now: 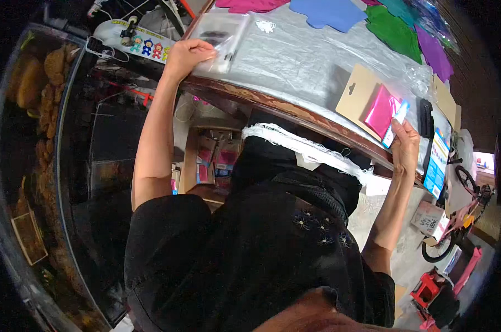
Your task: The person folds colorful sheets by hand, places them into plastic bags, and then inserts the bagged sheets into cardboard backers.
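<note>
At the table's left end my left hand is closed, its fingertips pinched at the edge of a clear plastic bag that lies in a flat stack. My right hand grips a narrow blue-and-white card near the front edge on the right. Against that card lies a folded, shiny pink piece, perhaps fabric or film. Under the pink piece is a tan cardboard sheet with a hang hole. My palm hides the card's lower end.
Coloured cloth pieces, among them a blue one and a green one, lie along the table's far side. A black object and a blue printed packet sit at the right. White strings hang across my lap. Below stands an open carton.
</note>
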{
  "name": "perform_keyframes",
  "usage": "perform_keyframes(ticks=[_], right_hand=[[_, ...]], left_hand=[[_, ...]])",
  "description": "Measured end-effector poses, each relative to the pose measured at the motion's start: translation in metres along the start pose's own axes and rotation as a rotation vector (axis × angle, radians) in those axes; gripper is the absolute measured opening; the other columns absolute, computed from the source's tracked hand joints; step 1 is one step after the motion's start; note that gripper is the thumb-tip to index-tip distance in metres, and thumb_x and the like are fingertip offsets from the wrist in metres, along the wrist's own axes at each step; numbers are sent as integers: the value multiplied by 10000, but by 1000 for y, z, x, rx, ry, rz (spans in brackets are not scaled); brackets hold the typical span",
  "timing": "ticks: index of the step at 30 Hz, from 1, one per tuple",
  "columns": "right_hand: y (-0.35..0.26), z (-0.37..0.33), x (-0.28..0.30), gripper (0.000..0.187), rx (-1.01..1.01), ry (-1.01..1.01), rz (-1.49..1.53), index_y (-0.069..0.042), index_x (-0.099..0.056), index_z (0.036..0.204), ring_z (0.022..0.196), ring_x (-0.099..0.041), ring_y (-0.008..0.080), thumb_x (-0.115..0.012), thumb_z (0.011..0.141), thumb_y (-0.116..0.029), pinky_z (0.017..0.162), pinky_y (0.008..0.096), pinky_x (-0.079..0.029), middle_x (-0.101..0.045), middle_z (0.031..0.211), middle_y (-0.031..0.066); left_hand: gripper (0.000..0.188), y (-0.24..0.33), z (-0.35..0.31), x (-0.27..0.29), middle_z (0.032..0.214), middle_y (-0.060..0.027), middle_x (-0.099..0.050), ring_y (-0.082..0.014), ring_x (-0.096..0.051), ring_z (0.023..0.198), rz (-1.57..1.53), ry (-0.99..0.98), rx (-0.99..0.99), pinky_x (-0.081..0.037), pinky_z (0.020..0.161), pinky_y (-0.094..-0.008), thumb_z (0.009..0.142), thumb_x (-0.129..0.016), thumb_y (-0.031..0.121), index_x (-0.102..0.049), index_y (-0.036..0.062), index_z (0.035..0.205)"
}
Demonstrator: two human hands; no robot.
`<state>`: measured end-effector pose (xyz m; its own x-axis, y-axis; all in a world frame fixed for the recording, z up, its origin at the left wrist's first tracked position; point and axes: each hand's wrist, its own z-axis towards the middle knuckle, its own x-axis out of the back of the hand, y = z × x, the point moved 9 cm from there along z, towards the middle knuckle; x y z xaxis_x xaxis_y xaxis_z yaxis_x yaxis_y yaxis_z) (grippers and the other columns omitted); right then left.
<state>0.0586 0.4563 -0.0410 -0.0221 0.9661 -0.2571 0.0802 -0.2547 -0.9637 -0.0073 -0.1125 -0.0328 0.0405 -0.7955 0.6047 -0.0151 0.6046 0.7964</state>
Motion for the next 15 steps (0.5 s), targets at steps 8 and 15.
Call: perform_keyframes(ticks=[8,15], right_hand=[[10,4,8,215,-46,3,73,37,-688,1148,924,-692,125,-670,946,-34,885,279,-525,-743,1088,101],[5,-3,11,233,-14,46,71,30,-681,1174,933,-683,119,-652,960,-58,896,264,-516,-732,1076,64]], left_hand=[[232,4,-1,37,877,-26,-749,-81,-631,771,49,179,-34,-501,720,-246,895,-756,236,-773,18,972],[232,169,-10,37,801,-114,-724,-139,-656,746,417,449,-226,-526,701,-292,872,-733,263,-756,62,988]])
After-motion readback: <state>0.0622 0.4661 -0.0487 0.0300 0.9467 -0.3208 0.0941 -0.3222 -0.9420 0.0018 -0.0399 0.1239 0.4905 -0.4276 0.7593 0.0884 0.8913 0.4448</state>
